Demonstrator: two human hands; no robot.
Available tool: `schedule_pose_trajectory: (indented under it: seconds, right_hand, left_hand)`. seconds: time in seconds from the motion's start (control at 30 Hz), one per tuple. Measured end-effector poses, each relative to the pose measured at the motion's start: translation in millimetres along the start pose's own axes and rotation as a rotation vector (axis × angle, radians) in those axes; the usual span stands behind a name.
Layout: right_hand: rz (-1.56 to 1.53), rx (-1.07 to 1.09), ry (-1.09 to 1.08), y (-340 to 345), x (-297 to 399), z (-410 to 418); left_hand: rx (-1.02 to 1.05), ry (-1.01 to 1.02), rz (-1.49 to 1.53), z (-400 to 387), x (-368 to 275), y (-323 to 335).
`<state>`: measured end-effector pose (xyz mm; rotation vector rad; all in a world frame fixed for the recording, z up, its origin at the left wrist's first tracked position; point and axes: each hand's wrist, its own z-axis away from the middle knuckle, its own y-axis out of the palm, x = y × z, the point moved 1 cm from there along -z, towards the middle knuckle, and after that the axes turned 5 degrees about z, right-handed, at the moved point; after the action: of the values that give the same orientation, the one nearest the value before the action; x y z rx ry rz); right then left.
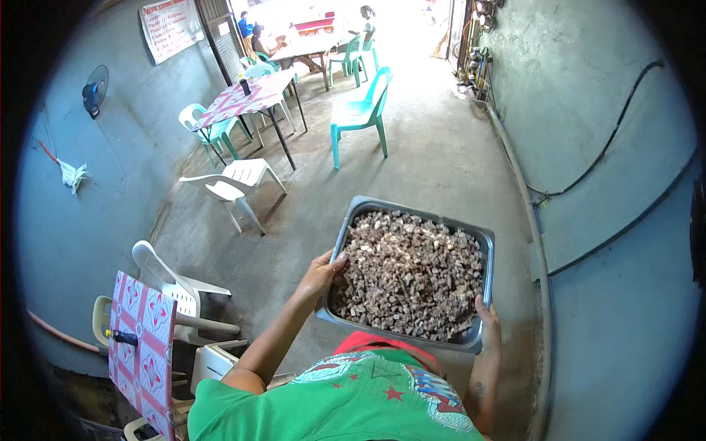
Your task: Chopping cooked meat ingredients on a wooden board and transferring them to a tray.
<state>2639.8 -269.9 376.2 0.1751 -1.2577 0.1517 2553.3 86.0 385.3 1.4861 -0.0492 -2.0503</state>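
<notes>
A rectangular metal food pan (491, 264) is held out in front of my body, above the concrete floor. Small chopped brownish pieces, apparently cooked meat (411, 270), are heaped inside it. My left hand (322, 275) grips the rim on the left side, its thumb over the edge. On the opposite side, near the lower right corner, my right hand (490, 322) has its thumb over the rim; its other fingers are hidden beneath the pan. The pan looks slightly turned, and its lower edge is close to my green shirt (331, 408).
White plastic chairs (242, 176) and a patterned table (140, 342) stand on the left. Farther ahead are a turquoise chair (361, 116) and another covered table (251, 99). People sit near the bright doorway (413, 33). A pipe (538, 242) follows the right wall.
</notes>
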Motion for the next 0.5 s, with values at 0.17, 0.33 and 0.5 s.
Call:
schedule_pose_trajectory:
  seconds: [0.17, 0.33, 0.5]
  right_hand:
    - [-0.075, 0.066, 0.048, 16, 50, -191]
    - [-0.269, -0.031, 0.086, 49, 141, -317]
    - [-0.260, -0.087, 0.082, 94, 81, -393]
  left_hand:
    - [-0.006, 0.019, 0.065, -173, -80, 44]
    - [0.000, -0.069, 0.007, -324, -154, 92]
    - [0.095, -0.087, 0.070, -421, -129, 35]
